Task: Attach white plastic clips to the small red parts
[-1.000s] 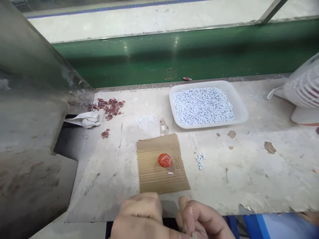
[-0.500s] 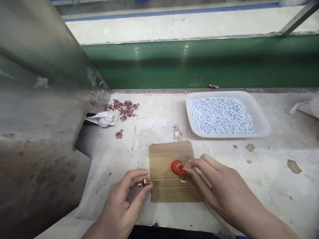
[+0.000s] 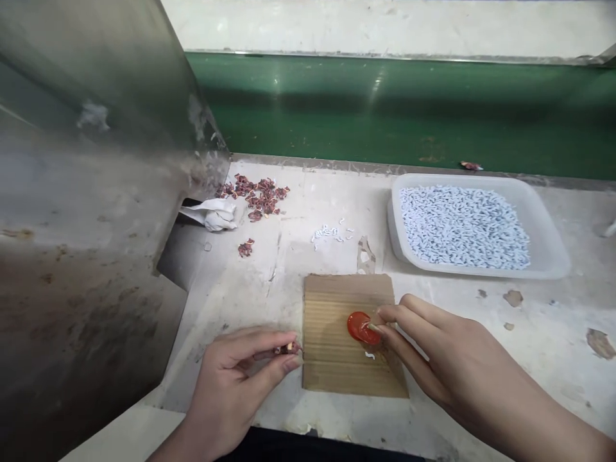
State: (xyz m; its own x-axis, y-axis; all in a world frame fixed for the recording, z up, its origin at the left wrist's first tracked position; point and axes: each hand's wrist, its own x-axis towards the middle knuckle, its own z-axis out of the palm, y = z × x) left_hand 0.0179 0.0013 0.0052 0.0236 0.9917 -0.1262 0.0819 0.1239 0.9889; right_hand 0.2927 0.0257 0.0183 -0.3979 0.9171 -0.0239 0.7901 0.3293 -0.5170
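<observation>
My left hand (image 3: 243, 378) pinches a small dark-red moulded figure (image 3: 287, 348) with a yellowish patch, just off the left edge of a piece of corrugated cardboard (image 3: 332, 372). Over the cardboard's right side, my right hand (image 3: 433, 346) has thumb and index finger pressed together at a glossy red blob (image 3: 359, 326). Whatever those fingertips hold is too small to make out. One white squiggle-shaped piece (image 3: 369, 355) lies on the cardboard just below the blob.
A translucent tub (image 3: 553, 256) full of pale wavy pieces (image 3: 464, 228) stands right. Loose white pieces (image 3: 332, 232) lie mid-table. A pile of dark-red figures (image 3: 262, 196) and a crumpled white cloth (image 3: 216, 215) are beside a metal panel (image 3: 96, 192). A green belt (image 3: 337, 109) runs behind.
The camera view has shifted, so the table appears further right. The red blob now looks smeared towards my right fingertips. My left hand keeps the figure, now turned more sideways.
</observation>
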